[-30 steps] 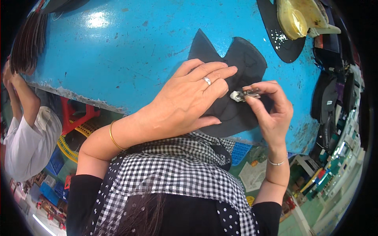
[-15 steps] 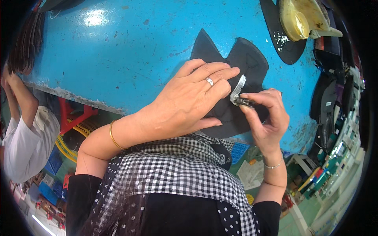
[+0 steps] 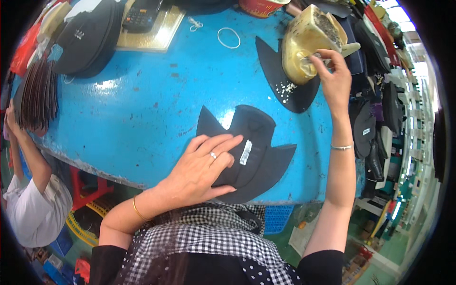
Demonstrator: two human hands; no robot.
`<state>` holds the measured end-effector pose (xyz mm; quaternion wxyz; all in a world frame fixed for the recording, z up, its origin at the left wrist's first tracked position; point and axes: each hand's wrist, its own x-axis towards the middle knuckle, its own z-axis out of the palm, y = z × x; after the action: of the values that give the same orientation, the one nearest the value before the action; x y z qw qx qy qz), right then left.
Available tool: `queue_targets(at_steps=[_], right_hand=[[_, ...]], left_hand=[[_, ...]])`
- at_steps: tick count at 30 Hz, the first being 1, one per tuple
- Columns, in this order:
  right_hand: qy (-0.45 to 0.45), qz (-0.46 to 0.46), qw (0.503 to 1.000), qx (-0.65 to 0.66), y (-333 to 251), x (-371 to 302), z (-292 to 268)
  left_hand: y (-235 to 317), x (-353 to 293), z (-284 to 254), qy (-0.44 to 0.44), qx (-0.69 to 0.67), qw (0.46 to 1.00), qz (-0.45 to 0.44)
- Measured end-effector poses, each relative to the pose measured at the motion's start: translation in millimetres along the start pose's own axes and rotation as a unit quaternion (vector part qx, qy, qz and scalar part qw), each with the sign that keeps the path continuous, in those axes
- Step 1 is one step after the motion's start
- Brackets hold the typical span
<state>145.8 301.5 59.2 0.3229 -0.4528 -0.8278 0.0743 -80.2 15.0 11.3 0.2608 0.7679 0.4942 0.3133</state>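
On the blue table a black cut-out piece [image 3: 259, 173] with pointed corners lies near the front edge. A short stripe of white paste [image 3: 246, 152] marks its middle. My left hand [image 3: 204, 164] rests flat on the piece's left side, fingers stretched and thumb apart. At the far right my right hand [image 3: 335, 76] is at the mouth of a yellowed plastic container [image 3: 292, 57], thumb and fingers pinched on a small brush, mostly hidden now. Under that container lies another black piece [image 3: 304, 99], spotted with white bits.
Stacked black pieces [image 3: 90, 40] and a bundle of dark strips [image 3: 40, 97] are at the left. A calculator [image 3: 142, 16], a white ring [image 3: 229, 38] and a red bowl [image 3: 261, 7] lie along the back. Another person [image 3: 38, 204] is at the left edge.
My right hand has moved from the black piece up to the container, taking the brush along. A white paste stripe now shows uncovered on the piece. My left hand still lies on it.
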Motion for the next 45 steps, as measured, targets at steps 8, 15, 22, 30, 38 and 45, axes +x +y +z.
queue_targets(at_steps=[8, 15, 22, 30, 38, 45], right_hand=[[-0.130, 0.052, 0.990, -0.017, -15.9, 5.7, 4.2], [-0.161, 0.136, 0.973, 0.094, -21.1, -57.9, -61.9], [-0.334, 0.393, 0.787, 0.337, -82.4, -198.1, -73.8], [0.085, 0.356, 0.841, 0.398, -21.6, -228.2, -112.3], [0.467, 0.275, 0.769, 0.340, 219.8, -241.3, -267.7], [0.406, 0.386, 0.698, 0.446, 327.0, -265.0, -316.9]], left_hand=[[-2.1, -1.7, 1.6, 0.000, -0.002, 1.000, 0.004], [-1.8, -1.5, 0.4, 0.021, -0.003, 1.000, 0.002], [-3.0, -2.0, 6.2, 0.023, 0.025, 0.999, -0.001], [9.3, -22.8, 2.1, 0.100, 0.004, 0.995, 0.020], [23.2, -39.7, 36.6, 0.043, 0.158, 0.986, 0.013], [26.5, -33.1, 40.3, 0.087, 0.185, 0.978, 0.044]])
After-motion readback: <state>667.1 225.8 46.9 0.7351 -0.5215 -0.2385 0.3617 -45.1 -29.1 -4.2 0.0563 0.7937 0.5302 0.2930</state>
